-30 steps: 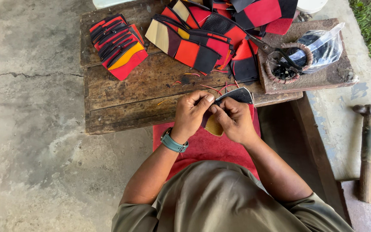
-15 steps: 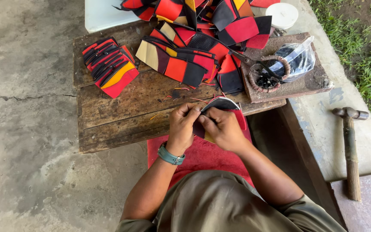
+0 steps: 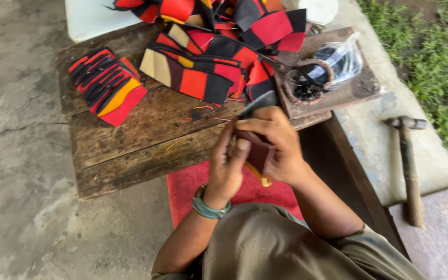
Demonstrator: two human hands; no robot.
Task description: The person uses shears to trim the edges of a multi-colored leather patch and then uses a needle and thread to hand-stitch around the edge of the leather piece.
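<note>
A small dark-maroon leather piece with a yellow edge (image 3: 257,155) was held above the near edge of the weathered wooden plank table (image 3: 130,150), over a red mat (image 3: 187,186). The right hand (image 3: 281,145) was wrapped around the piece from the far side, fingers clamped on it. The left hand (image 3: 232,166), with a teal wristband (image 3: 208,207), was pressed against the piece's near face, its fingers pinched together there; whether a thread or tool was held could not be told. A fanned stack of red, black and yellow leather pieces (image 3: 107,85) lay at the table's left, a larger heap of the same colours (image 3: 208,57) farther back. A wooden-handled hammer (image 3: 408,166) rested on the concrete ledge to the right. The piece was judged liable to slip or twist if the grip loosened, because it was held unsupported in the air, and loose threads on the table might be snagged.
</note>
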